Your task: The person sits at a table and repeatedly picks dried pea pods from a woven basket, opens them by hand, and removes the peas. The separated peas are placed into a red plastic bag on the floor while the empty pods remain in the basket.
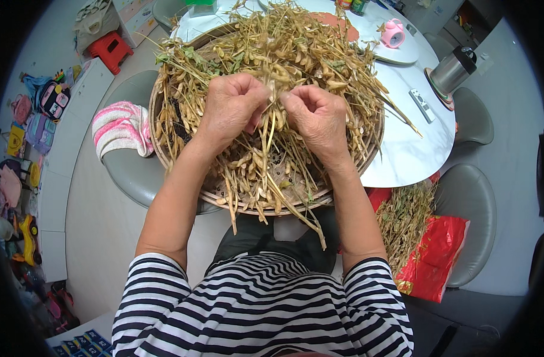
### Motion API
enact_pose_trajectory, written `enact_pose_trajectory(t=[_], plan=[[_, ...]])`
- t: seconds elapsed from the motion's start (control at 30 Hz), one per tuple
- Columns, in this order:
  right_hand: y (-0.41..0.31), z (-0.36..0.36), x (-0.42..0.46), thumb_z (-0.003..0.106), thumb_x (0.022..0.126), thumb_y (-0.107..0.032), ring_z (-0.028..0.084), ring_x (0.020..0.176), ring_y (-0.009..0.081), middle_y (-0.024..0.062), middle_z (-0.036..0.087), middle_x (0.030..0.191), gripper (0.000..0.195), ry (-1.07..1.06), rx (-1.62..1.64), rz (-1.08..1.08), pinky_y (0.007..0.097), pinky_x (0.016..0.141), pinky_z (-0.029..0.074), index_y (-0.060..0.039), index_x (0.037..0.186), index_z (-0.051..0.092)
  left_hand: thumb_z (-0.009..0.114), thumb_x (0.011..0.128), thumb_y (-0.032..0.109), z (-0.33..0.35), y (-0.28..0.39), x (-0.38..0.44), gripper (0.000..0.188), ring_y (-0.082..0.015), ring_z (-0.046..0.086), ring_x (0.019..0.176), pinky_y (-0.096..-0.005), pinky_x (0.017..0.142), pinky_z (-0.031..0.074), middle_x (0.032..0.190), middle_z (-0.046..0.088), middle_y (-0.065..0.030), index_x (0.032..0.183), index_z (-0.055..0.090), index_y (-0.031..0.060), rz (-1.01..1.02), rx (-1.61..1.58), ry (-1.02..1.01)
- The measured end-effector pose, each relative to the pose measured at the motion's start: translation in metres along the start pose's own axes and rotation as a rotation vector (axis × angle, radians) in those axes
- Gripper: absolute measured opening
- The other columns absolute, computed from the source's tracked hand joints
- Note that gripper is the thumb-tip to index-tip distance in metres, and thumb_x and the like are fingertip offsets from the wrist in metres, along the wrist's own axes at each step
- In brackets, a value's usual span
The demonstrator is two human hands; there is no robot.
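Dried bean plants (294, 49) with tan pods are heaped in a round woven bamboo tray (254, 209). My left hand (236, 105) and my right hand (316, 116) are close together over the middle of the heap. Thumb and fingers of each are pinched on a dried bean plant (266, 134), whose thin stalk runs down between them. The exact spot under the fingertips is hidden. Small black beans (276, 157) lie on the tray bottom below my hands, with more dark beans (179, 127) at the left.
Several loose stalks (299, 214) stick out over the near rim. The tray overlaps a white table (410, 156) holding a remote control (421, 105), a steel vacuum flask (453, 71) and a pink alarm clock (392, 33). A striped towel (122, 129) drapes a grey chair. A red bag (437, 259) holds more plants.
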State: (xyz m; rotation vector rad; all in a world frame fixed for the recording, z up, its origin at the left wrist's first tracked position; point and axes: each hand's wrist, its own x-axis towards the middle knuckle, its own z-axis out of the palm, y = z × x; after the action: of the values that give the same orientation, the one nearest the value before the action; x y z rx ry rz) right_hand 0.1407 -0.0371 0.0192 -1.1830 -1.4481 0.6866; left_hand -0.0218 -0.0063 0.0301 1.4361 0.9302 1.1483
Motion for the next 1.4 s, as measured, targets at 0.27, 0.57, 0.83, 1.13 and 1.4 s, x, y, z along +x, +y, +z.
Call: enact_pose_trajectory(t=[0.27, 0.57, 0.83, 1.13, 1.4], plan=[[-0.004, -0.008, 0.005, 0.060, 0.073, 0.005, 0.052, 0.050, 0.0062, 0.0044, 0.061, 0.064, 0.009, -0.186, 0.392, 0.328, 0.0192, 0.045, 0.040, 0.0040, 0.082, 0.062, 0.061, 0.087, 0.017, -0.004, -0.007, 0.003, 0.020, -0.0069, 0.049, 0.042, -0.0198, 0.034, 0.034, 0.059, 0.058, -0.0024, 0.073, 0.060, 0.0014, 0.097, 0.090, 0.209], [0.007, -0.011, 0.006, 0.060, 0.073, 0.006, 0.045, 0.048, 0.0038, 0.0010, 0.058, 0.064, 0.011, -0.118, 0.565, 0.280, 0.0179, 0.043, 0.032, 0.0034, 0.084, 0.061, 0.062, 0.079, 0.012, -0.003, 0.016, -0.004, 0.016, -0.0064, 0.049, 0.038, -0.0182, 0.031, 0.032, 0.057, 0.059, -0.0046, 0.069, 0.062, -0.0003, -0.249, 0.124, -0.144], [0.002, -0.012, 0.006, 0.064, 0.074, -0.004, 0.043, 0.049, 0.0045, -0.0010, 0.055, 0.063, 0.011, -0.197, 0.489, 0.321, 0.0180, 0.045, 0.030, 0.0018, 0.084, 0.061, 0.063, 0.072, 0.003, 0.000, 0.013, -0.007, 0.006, -0.0066, 0.050, 0.043, -0.0202, 0.036, 0.037, 0.056, 0.057, -0.0032, 0.071, 0.062, -0.0028, -0.169, 0.153, -0.136], [0.002, -0.013, 0.007, 0.064, 0.074, -0.006, 0.046, 0.048, 0.0055, 0.0001, 0.055, 0.058, 0.011, -0.269, 0.490, 0.348, 0.0199, 0.043, 0.034, 0.0004, 0.066, 0.060, 0.060, 0.074, 0.001, 0.005, -0.003, -0.004, 0.006, -0.0072, 0.049, 0.052, -0.0234, 0.048, 0.040, 0.057, 0.057, -0.0015, 0.070, 0.062, -0.0041, 0.047, 0.239, -0.094], [0.013, -0.009, 0.006, 0.057, 0.074, -0.006, 0.038, 0.048, 0.0039, -0.0047, 0.046, 0.052, 0.018, -0.175, 0.303, 0.234, 0.0225, 0.043, 0.029, -0.0010, 0.056, 0.054, 0.057, 0.077, -0.001, 0.005, 0.008, -0.007, 0.008, -0.0071, 0.051, 0.052, -0.0232, 0.048, 0.041, 0.058, 0.056, -0.0016, 0.071, 0.061, -0.0022, -0.023, 0.092, -0.097]])
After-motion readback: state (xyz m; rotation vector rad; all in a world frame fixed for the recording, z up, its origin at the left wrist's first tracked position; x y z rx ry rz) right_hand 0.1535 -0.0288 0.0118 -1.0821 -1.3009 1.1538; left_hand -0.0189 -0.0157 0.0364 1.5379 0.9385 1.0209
